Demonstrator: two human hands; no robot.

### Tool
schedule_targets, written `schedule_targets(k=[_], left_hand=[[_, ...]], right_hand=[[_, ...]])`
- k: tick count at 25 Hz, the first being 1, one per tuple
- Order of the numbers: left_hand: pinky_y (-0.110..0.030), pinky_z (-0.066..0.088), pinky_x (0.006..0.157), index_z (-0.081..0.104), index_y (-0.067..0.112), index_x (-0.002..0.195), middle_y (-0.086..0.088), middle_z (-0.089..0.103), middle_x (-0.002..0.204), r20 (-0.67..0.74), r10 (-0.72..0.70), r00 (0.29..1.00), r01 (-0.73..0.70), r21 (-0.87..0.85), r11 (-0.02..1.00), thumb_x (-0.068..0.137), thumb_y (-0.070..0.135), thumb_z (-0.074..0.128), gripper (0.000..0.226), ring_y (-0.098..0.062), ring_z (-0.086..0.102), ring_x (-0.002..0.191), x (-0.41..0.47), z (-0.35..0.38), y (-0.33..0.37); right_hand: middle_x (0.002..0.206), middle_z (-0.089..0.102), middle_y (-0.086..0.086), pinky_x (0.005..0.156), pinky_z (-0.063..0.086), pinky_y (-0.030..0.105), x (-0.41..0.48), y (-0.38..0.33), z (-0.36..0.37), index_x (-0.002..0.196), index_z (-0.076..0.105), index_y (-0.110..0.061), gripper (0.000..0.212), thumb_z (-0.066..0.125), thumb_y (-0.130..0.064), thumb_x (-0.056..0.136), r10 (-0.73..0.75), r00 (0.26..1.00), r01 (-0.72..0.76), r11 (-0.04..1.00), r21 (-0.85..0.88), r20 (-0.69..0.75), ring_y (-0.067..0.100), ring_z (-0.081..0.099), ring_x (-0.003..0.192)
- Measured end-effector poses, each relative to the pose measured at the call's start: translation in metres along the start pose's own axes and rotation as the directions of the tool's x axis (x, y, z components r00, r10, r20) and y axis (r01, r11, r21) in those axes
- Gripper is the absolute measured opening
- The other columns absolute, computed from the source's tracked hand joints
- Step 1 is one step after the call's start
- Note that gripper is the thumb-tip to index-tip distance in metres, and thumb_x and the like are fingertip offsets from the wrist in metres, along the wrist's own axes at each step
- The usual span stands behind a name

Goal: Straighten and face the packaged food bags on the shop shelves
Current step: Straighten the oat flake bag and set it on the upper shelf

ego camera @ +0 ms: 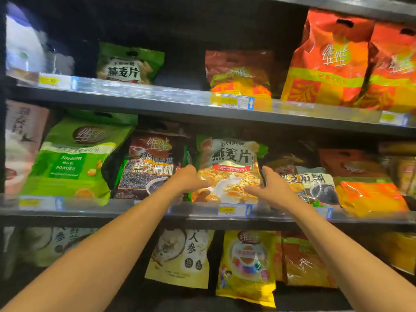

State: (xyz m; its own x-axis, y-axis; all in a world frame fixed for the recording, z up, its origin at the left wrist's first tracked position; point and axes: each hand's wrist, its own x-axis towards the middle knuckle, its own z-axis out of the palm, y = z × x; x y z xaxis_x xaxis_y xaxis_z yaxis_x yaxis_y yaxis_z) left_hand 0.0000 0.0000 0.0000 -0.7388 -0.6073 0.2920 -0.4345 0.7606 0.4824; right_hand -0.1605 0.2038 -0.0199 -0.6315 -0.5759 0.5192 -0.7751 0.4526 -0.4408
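Note:
An oatmeal bag (229,161) with a green top and orange flakes stands on the middle shelf (202,216), facing front. My left hand (186,177) grips its lower left edge, fingers tucked behind the bag and thumb on the front. My right hand (270,184) holds the lower right edge, fingers along the side and thumb on the front. A dark black-sesame bag (150,167) leans against its left side. Another sesame bag (315,183) stands on its right, partly behind my right hand.
A green soy-milk powder bag (72,158) tilts at the left of the middle shelf. Orange bags (369,190) fill the right. The top shelf (157,97) has a small green oatmeal bag (128,64), a brown bag (238,73) and tall orange bags (326,61). Yellow bags (247,266) stand on the lower shelf.

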Motion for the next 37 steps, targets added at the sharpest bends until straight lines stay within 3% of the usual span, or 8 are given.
schedule_targets(k=[6,9,12,17,23,26,30,37], left_hand=[[-0.025,0.038,0.051,0.058,0.009,0.068,-0.001,0.050,0.060,0.091,-0.083,0.992,0.083,0.008,0.997,0.083,0.032,0.075,0.032,-0.016,0.048,0.051,0.012,0.010,0.009],[-0.027,0.043,0.053,0.037,-0.005,0.148,-0.002,0.060,0.077,0.080,-0.082,0.993,0.089,-0.086,0.992,0.091,0.030,0.073,0.075,-0.013,0.055,0.062,0.012,0.015,0.011],[-0.025,0.045,0.057,0.015,0.001,0.160,0.004,0.056,0.088,0.053,-0.064,0.997,0.073,-0.193,0.978,0.093,0.032,0.074,0.094,-0.009,0.057,0.070,0.018,0.022,0.006],[-0.029,0.047,0.073,0.023,0.009,0.159,-0.006,0.054,0.136,-0.008,-0.031,0.999,0.027,-0.322,0.946,0.091,0.038,0.077,0.091,-0.016,0.057,0.092,0.024,0.021,0.004],[-0.019,0.044,0.047,0.045,0.018,0.117,-0.001,0.063,0.089,-0.031,-0.020,0.999,0.002,-0.514,0.858,0.092,0.042,0.076,0.047,-0.011,0.057,0.064,0.023,-0.002,0.011],[-0.030,0.043,0.063,0.056,0.016,0.108,-0.004,0.058,0.078,0.012,-0.054,0.998,0.051,-0.567,0.822,0.095,0.056,0.064,0.042,-0.016,0.050,0.068,0.018,-0.012,0.008],[-0.033,0.055,0.082,0.062,0.009,0.131,-0.007,0.074,0.109,0.086,-0.094,0.992,0.128,-0.658,0.742,0.076,0.078,0.065,0.089,-0.026,0.070,0.101,0.010,-0.023,0.000],[-0.033,0.063,0.076,0.072,0.006,0.118,-0.006,0.082,0.099,0.140,-0.027,0.990,0.119,-0.702,0.702,0.097,0.053,0.064,0.052,-0.020,0.079,0.086,-0.031,-0.040,-0.005]], right_hand=[[0.141,0.061,0.001,0.095,0.057,0.044,0.028,0.026,0.023,0.151,0.036,-0.023,0.095,0.080,-0.064,0.076,0.028,0.992,-0.039,0.996,0.085,0.124,0.024,0.063,0.118],[0.141,0.060,0.001,0.092,0.056,0.039,0.034,0.031,0.024,0.152,0.037,-0.020,0.093,0.080,-0.060,0.079,-0.020,0.991,0.004,0.992,0.124,0.134,0.023,0.062,0.118],[0.137,0.063,-0.001,0.093,0.058,0.039,0.036,0.036,0.025,0.151,0.038,-0.021,0.090,0.081,-0.056,0.080,-0.037,0.990,0.012,0.984,0.176,0.139,0.020,0.064,0.115],[0.142,0.060,-0.002,0.097,0.056,0.042,0.041,0.036,0.019,0.152,0.040,-0.020,0.087,0.080,-0.054,0.082,-0.080,0.992,0.055,0.971,0.232,0.098,0.021,0.062,0.119],[0.117,0.053,-0.017,0.078,0.045,0.027,0.038,0.019,-0.009,0.147,0.044,-0.023,0.071,0.076,-0.047,0.089,-0.083,0.996,0.063,0.932,0.356,0.042,0.008,0.054,0.103],[0.107,0.048,-0.024,0.069,0.039,0.018,0.027,0.011,-0.019,0.147,0.043,-0.023,0.066,0.072,-0.047,0.093,-0.097,0.994,0.071,0.925,0.373,0.053,0.000,0.051,0.093],[0.103,0.049,-0.029,0.066,0.037,0.011,0.003,-0.002,-0.031,0.134,0.045,-0.032,0.048,0.069,-0.047,0.095,-0.083,0.994,0.053,0.926,0.375,0.065,-0.008,0.050,0.087],[0.117,0.064,-0.021,0.069,0.045,0.017,-0.041,-0.025,-0.045,0.136,0.054,-0.029,0.056,0.070,-0.058,0.090,-0.045,0.998,0.019,0.908,0.419,0.053,-0.004,0.060,0.099]])
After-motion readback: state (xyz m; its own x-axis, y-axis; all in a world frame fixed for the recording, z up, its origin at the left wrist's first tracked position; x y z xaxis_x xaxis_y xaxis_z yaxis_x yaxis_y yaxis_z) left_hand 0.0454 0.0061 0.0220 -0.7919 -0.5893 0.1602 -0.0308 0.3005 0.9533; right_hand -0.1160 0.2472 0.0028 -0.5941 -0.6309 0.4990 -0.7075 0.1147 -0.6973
